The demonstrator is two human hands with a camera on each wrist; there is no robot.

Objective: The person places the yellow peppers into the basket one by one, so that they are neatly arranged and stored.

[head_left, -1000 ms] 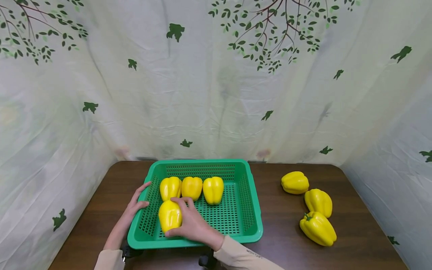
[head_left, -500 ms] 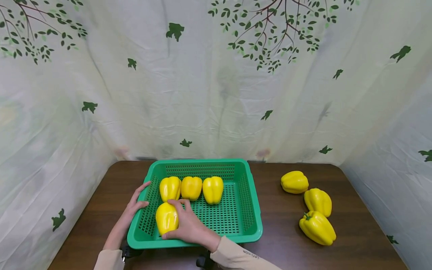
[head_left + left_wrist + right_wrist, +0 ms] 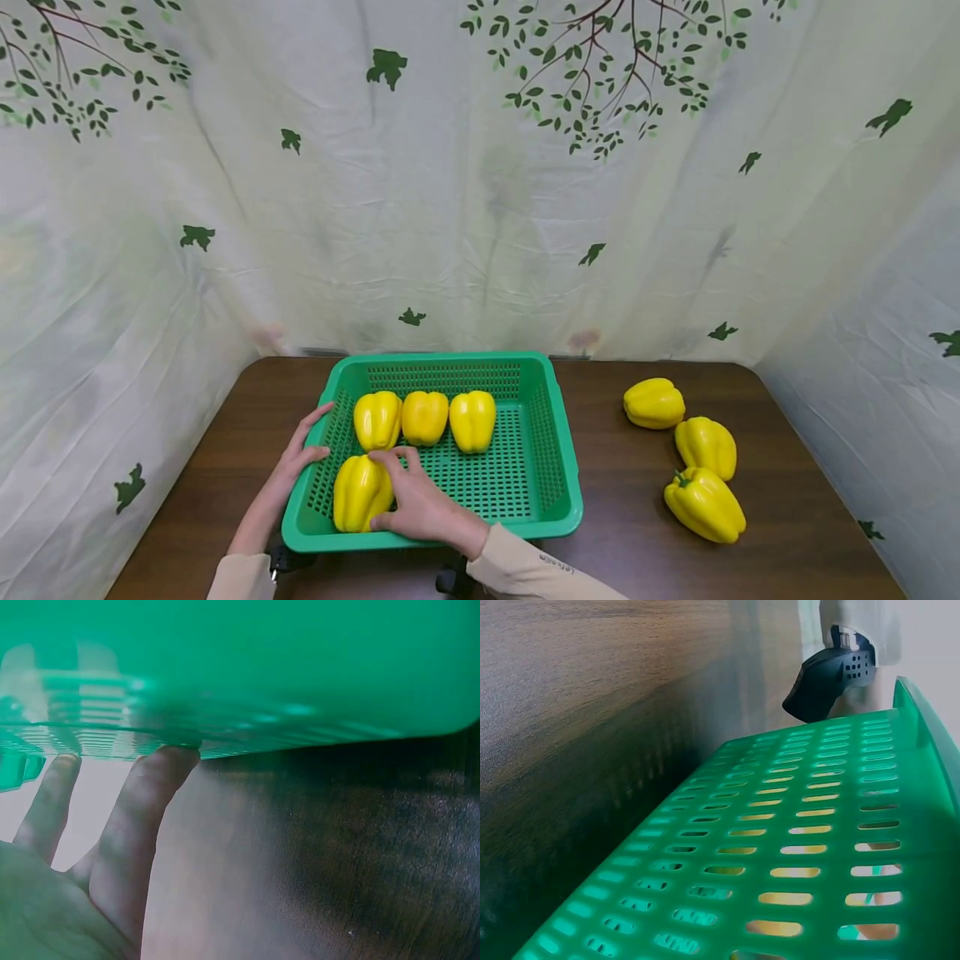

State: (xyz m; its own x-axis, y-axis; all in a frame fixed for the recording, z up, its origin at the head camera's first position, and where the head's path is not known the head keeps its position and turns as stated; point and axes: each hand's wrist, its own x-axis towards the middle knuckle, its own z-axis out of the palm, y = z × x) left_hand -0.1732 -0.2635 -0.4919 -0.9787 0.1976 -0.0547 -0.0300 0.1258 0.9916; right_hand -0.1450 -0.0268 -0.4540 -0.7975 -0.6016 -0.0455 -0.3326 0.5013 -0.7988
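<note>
A yellow bell pepper [image 3: 362, 493] lies in the front left corner of the green plastic basket [image 3: 525, 528]. My right hand [image 3: 429, 507] holds it by its right end, index finger at the far side and thumb at the near side. Behind it, three more yellow bell peppers stand in a row: a left one [image 3: 377, 420], a middle one [image 3: 424, 417] and a right one [image 3: 472, 422]. My left hand [image 3: 298, 454] rests against the basket's left side, thumb and forefinger spread over the rim. In the left wrist view, its straight fingers [image 3: 124, 847] touch the basket's wall.
To the right of the basket, three yellow bell peppers lie on the brown wooden table [image 3: 622, 517]: one at the back [image 3: 654, 403], one in the middle [image 3: 706, 447] and one in front [image 3: 705, 505]. A leaf-patterned white curtain [image 3: 480, 208] hangs behind the table.
The pepper in my right hand has moved left and toward the front of the basket, and it has tilted. My right hand has shifted slightly left at first; the left hand stays put.
</note>
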